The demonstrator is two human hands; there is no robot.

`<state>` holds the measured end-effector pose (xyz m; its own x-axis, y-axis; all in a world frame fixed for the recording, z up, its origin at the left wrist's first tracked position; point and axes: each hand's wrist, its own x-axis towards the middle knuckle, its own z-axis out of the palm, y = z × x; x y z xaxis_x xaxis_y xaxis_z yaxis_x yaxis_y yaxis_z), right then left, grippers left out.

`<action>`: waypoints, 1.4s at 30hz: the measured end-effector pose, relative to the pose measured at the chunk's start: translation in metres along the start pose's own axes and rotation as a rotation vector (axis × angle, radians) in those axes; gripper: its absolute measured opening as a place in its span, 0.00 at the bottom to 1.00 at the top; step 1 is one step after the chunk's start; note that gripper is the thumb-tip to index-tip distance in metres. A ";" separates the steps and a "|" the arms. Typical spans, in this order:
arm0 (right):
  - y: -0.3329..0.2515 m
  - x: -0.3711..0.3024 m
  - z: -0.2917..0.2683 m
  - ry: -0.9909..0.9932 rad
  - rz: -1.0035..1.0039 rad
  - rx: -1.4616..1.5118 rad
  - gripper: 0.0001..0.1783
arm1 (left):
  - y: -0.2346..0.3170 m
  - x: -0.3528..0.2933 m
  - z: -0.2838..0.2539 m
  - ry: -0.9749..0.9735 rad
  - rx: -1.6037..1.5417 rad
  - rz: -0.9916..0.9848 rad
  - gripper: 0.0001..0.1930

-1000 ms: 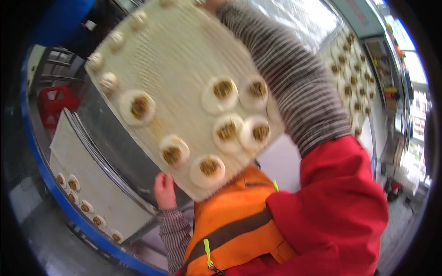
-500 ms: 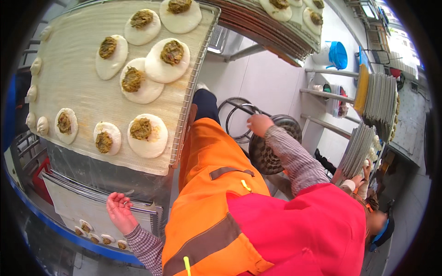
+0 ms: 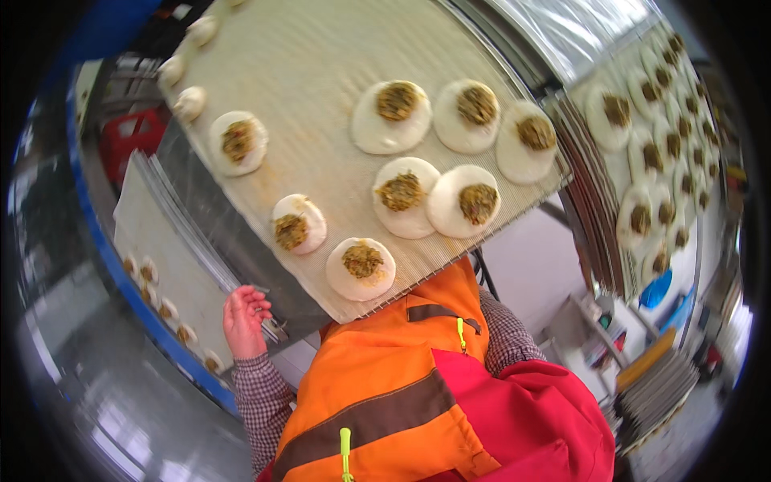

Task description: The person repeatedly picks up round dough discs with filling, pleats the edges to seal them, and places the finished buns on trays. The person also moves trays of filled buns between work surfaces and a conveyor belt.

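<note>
My left hand (image 3: 247, 321) hangs beside the near left corner of a mesh-lined tray (image 3: 297, 104), its fingers loosely bent and apart, with nothing in them. On the tray lie several flat dough rounds (image 3: 361, 285) topped with chopped brown-green filling, two of them overlapping. A few small closed buns (image 3: 191, 104) line the tray's far left edge. Of my right arm only the checked sleeve (image 3: 510, 333) shows; the hand itself is hidden under the tray's near right corner or behind my body.
Trays (image 3: 173, 217) with small filled rounds sit low at the left, near a red crate (image 3: 132, 140). At the right stands a tall tray stack (image 3: 590, 193) topped with many filled rounds (image 3: 642, 153). A blue bucket (image 3: 657, 289) and another rack of trays (image 3: 658, 394) are beyond it.
The view has swung left toward the tray, so the tray now sits more centrally. My right hand, formerly visible beside a round stool, has gone out of sight. My left hand remains empty.
</note>
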<state>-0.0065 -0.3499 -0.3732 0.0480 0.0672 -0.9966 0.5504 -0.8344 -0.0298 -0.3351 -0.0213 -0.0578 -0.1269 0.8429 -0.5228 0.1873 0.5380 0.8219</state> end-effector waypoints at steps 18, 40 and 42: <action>0.065 0.058 -0.100 0.520 -0.559 0.748 0.16 | 0.032 -0.035 0.170 -0.239 1.408 0.699 0.27; -0.140 -0.217 -0.143 0.517 -1.162 -0.526 0.15 | -0.107 -0.120 0.048 -0.282 -1.043 -0.056 0.19; -0.138 -0.158 -0.127 0.668 -1.226 -0.528 0.15 | -0.129 -0.117 0.048 -0.225 -1.043 -0.106 0.19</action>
<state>0.0157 -0.1766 -0.2020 -0.3728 0.9156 -0.1505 0.7535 0.2041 -0.6250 -0.2980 -0.1891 -0.1133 0.1085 0.8314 -0.5449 -0.7521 0.4271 0.5019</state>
